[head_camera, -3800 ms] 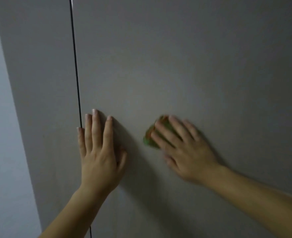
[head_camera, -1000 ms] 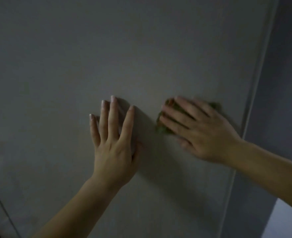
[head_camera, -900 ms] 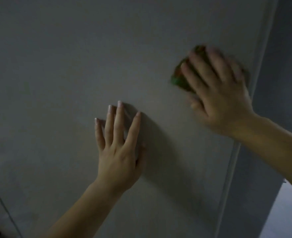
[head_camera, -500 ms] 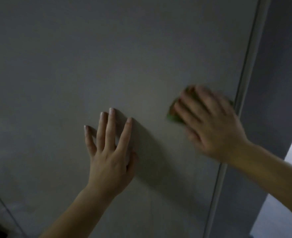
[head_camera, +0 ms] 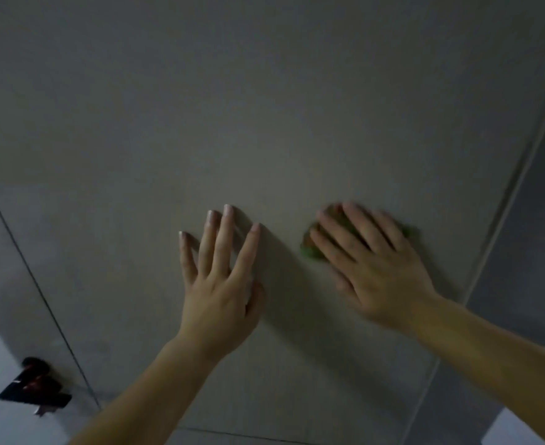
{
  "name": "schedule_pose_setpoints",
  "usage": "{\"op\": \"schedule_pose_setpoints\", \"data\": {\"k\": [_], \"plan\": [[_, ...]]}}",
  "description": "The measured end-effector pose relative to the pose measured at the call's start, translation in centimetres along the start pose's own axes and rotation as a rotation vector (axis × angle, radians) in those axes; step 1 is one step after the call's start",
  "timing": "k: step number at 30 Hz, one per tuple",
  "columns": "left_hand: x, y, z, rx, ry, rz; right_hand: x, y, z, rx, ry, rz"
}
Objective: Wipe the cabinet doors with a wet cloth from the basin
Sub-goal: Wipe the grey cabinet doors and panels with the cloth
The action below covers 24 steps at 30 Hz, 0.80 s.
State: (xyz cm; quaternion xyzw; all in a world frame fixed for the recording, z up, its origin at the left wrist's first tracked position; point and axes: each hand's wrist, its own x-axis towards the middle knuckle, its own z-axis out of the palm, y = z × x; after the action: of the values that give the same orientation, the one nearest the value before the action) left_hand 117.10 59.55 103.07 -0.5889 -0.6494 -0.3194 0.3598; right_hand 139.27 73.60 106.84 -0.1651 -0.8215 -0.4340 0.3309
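Observation:
A tall grey cabinet door point(head_camera: 264, 107) fills most of the head view. My right hand point(head_camera: 370, 264) presses a green cloth point(head_camera: 309, 248) flat against the door near its right edge; only the cloth's rim shows around my fingers. My left hand point(head_camera: 223, 277) lies flat on the door to the left of it, fingers spread, holding nothing.
A thin dark seam point(head_camera: 37, 284) separates this door from the neighbouring door on the left. A grey side panel point(head_camera: 521, 252) runs down the right. A dark object with red marks point(head_camera: 35, 388) sits low at the bottom left, on a pale surface.
My right hand slid the cloth up the door's right side, then back down. The view dropped and widened, bringing the left seam and the dark object into sight.

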Motion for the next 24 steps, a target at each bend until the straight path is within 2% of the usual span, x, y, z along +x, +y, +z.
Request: {"op": "schedule_pose_setpoints", "data": {"k": [4, 6, 9, 11, 13, 17, 19, 24], "plan": [[-0.5, -0.8, -0.4, -0.104, 0.036, -0.006, 8.9, -0.2, -1.9, -0.01, 0.067, 0.19], [-1.0, -1.6, -0.6, -0.151, 0.05, -0.029, 9.1, -2.2, -1.2, -0.04, 0.039, 0.093], [-1.9, -3.1, -1.0, -0.151, 0.034, -0.047, 5.2, -5.3, 0.5, -0.113, -0.066, -0.176], [-2.6, -4.1, -1.2, -0.147, 0.004, -0.053, 4.6, -5.5, 0.3, -0.126, -0.096, -0.222], [-3.0, -4.7, -1.3, -0.156, -0.017, -0.05, 7.5, -5.2, -0.6, -0.111, -0.059, -0.173], [-3.3, -5.6, -0.9, -0.227, -0.01, -0.014, 14.7, -4.6, -2.1, -0.084, 0.013, 0.058], [-3.5, -5.8, -0.8, -0.275, -0.013, -0.002, 13.9, -5.2, -1.7, -0.108, -0.004, -0.002], [-3.7, -5.5, -0.5, -0.255, -0.022, 0.012, 2.6, -6.2, 0.7, -0.148, -0.157, -0.247]]}}
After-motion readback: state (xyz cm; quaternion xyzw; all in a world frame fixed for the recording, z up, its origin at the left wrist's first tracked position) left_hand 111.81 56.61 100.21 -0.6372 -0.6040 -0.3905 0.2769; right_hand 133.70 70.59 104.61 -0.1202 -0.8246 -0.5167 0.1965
